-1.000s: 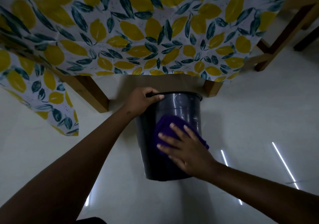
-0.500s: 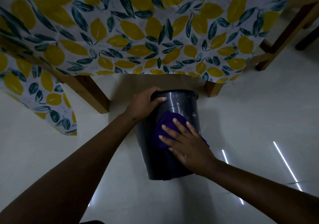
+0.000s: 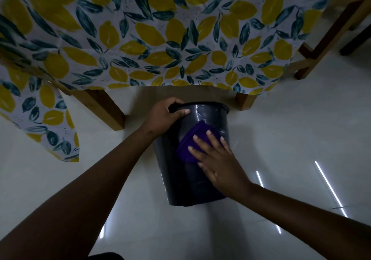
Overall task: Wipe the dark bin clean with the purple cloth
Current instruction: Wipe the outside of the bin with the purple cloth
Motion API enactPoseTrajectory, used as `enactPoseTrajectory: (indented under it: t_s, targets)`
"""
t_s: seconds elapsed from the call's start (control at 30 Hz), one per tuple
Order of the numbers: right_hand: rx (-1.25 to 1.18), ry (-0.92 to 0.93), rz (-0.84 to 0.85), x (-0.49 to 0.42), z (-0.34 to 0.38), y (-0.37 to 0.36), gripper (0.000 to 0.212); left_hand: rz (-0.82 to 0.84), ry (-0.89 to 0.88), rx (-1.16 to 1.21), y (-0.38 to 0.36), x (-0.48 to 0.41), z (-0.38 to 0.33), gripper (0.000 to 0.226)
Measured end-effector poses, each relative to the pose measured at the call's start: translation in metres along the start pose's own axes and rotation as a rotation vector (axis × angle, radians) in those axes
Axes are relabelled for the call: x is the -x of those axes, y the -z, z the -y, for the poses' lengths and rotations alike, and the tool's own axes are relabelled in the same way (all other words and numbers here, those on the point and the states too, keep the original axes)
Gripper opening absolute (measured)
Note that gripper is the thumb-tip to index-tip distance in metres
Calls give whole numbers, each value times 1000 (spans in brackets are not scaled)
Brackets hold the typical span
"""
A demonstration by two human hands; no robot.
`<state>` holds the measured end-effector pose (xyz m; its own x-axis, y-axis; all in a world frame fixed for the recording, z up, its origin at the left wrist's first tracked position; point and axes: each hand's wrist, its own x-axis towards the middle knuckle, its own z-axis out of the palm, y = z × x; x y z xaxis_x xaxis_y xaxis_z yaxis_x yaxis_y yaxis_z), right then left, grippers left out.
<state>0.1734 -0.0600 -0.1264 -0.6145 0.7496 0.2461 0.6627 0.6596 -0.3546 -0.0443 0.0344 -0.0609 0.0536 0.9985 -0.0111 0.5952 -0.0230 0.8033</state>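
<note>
The dark bin (image 3: 180,179) stands upright on the pale floor, just in front of the table's edge. My left hand (image 3: 164,117) grips its rim on the left side, thumb on the outside wall. The purple cloth (image 3: 190,145) lies flat against the bin's outer wall, upper right part. My right hand (image 3: 218,161) presses on the cloth with fingers spread and pointing up toward the rim. Part of the cloth is hidden under that palm.
A table with a lemon-and-leaf patterned cloth (image 3: 160,39) overhangs close behind the bin. Its wooden legs (image 3: 104,109) stand left and right (image 3: 245,102) of the bin. More wooden furniture legs (image 3: 313,59) are at the far right. The floor is glossy with light streaks.
My right hand and the purple cloth slid up the bin's wall toward the rim and slightly to the right. The left hand kept its hold on the rim.
</note>
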Motion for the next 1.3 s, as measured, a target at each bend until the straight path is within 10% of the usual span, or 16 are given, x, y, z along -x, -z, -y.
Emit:
enactPoseTrajectory:
  t_s: [0.43, 0.73, 0.97, 1.3]
  targets:
    - [19, 125, 9, 12, 9, -8, 54, 33, 56, -44, 3, -5, -2, 19]
    - [-353, -213, -251, -19, -11, 10, 46, 26, 39, 21, 2, 0, -14, 14]
    - [-34, 184, -1, 14, 7, -8, 63, 52, 87, -119, 7, -7, -5, 26]
    - [-814, -460, -337, -23, 5, 33, 35, 35, 116, -146, 8, -4, -4, 26]
